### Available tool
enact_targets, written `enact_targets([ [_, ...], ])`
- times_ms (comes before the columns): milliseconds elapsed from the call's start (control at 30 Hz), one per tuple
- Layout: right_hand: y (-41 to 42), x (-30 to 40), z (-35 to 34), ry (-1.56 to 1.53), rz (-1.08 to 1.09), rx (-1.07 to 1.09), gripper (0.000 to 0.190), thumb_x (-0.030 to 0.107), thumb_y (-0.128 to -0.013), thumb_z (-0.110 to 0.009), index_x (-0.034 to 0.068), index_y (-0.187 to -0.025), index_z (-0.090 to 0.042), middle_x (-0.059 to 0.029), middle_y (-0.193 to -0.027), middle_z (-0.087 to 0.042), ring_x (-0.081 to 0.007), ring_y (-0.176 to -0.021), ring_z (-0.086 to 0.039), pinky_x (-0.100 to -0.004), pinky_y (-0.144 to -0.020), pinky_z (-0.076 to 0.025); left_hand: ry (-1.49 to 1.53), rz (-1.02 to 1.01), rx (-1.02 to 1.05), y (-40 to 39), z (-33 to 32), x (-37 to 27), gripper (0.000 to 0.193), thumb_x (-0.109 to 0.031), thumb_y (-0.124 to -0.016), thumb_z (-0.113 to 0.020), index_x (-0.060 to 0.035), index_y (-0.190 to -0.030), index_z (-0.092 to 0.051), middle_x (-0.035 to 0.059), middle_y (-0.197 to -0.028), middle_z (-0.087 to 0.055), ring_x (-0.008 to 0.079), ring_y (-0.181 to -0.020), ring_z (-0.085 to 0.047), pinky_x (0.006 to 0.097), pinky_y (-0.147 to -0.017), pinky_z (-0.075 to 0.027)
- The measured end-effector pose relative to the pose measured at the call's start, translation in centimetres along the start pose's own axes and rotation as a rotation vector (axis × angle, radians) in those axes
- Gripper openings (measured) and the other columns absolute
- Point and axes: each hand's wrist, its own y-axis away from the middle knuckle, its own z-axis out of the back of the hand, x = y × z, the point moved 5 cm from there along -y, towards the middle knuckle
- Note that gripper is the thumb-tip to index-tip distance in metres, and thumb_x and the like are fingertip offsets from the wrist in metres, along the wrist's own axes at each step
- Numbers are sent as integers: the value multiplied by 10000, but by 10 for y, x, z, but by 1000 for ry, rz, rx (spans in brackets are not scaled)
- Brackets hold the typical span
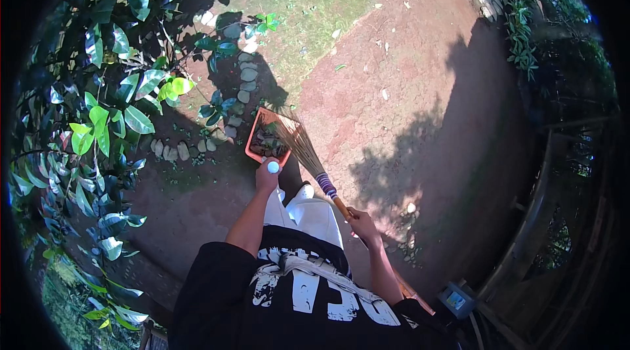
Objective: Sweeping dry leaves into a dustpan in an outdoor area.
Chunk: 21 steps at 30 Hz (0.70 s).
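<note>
My left hand [267, 178] grips the handle of an orange plastic dustpan [252, 154], whose round white handle end [273, 167] points up at me. Dry brown leaves [268, 141] lie inside the pan. In my right hand [363, 226] is the wooden handle of a broom [305, 149] with long straw-coloured bristles, bound by a striped purple and white wrap [326, 185]. The bristle ends spread over the right side of the dustpan's opening; whether they touch it I cannot tell. The handle runs back beneath my right forearm.
A leafy shrub [138, 118] fills the left side, its branches reaching near the dustpan. Stones [248, 74] edge a bed ahead. Bare soil [339, 118] with scattered leaves meets a grass patch [315, 20]. A grey container [456, 300] stands at lower right, near a fence-like structure [536, 192].
</note>
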Motion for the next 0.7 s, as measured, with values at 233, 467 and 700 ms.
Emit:
enact_targets([
  [233,29,-40,8,-90,-21,-179,353,186,-836,-544,115,-1179,-588,-63,-739,-619,-102,-550,-554,-284,-521,-469,-9,-69,25,5,-33,-50,251,-3,-684,-711,-64,-882,-570,89,-801,-613,191,-786,-621,316,-696,-467],
  [467,12,-76,60,-102,4,-247,350,308,-870,-566,159,-1186,-580,-103,-776,-644,-137,-613,-591,-292,-602,-474,32,-151,170,-37,-86,-76,225,-18,-726,-710,-59,-892,-564,63,-885,-626,166,-828,-620,304,-738,-485],
  [700,-9,-60,150,-193,25,-279,333,293,-876,-514,160,-1177,-562,-204,-990,-624,-347,-960,-600,-376,-820,-462,19,-230,268,-67,-154,-148,221,1,-691,-710,-52,-869,-589,41,-778,-615,136,-739,-603,281,-663,-484],
])
